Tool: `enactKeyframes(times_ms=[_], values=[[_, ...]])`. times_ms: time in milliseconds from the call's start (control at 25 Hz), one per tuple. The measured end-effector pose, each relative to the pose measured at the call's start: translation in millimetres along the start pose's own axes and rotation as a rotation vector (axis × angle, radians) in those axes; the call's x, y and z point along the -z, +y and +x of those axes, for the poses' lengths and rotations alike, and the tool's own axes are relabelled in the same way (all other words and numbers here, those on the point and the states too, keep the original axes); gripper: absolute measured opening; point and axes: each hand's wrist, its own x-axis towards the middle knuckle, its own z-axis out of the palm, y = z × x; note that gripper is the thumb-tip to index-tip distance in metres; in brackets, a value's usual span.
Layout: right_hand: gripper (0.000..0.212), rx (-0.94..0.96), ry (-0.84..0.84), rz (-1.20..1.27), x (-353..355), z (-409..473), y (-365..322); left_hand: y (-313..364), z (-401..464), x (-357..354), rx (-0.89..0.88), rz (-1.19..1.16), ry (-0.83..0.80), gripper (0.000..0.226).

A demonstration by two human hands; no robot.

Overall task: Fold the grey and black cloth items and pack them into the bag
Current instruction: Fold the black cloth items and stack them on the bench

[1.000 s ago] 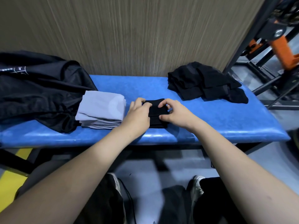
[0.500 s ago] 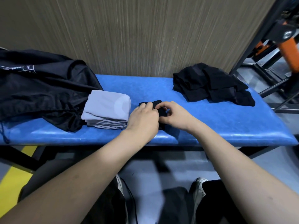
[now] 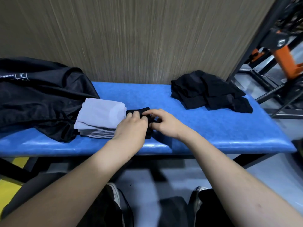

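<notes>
A small folded black cloth point(image 3: 139, 111) lies on the blue bench point(image 3: 205, 128), right beside a stack of folded grey cloths point(image 3: 100, 115). My left hand point(image 3: 131, 126) covers its near part, fingers curled onto it. My right hand point(image 3: 165, 122) pinches its right edge with thumb and forefinger. Most of this cloth is hidden under both hands. A loose pile of black cloths point(image 3: 208, 90) sits at the bench's far right. The black bag point(image 3: 37, 95) lies slumped at the left, touching the grey stack.
A ribbed brown wall panel point(image 3: 131, 38) runs behind the bench. Black and orange metal framing point(image 3: 278, 54) stands at the right. My knees and shoes point(image 3: 114, 194) are below the bench's front edge, above a grey floor.
Both hands with the small black cloth have shifted left, so the cloth now touches the grey stack. The cloth looks more compact than one second ago.
</notes>
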Motion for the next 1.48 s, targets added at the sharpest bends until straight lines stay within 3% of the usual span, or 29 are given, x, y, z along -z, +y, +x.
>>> enactKeyframes(times_ms=[360,920,1280,1480], values=[[0.037,-0.053,0.058,-0.032,27.4,-20.8,17.8,10.7,15.4,9.2,-0.024,-0.18,0.133,0.034],[0.02,-0.242,0.213,-0.199,115.4,-96.3,75.2,96.4,66.0,-20.8,-0.164,-0.229,0.093,0.025],[0.015,-0.282,0.316,-0.24,143.6,-116.6,118.8,129.2,103.6,-32.6,-0.092,-0.309,0.03,0.027],[0.032,-0.246,0.241,-0.387,132.1,-100.2,118.5,130.5,125.1,-37.0,0.028,-0.37,-0.004,0.036]])
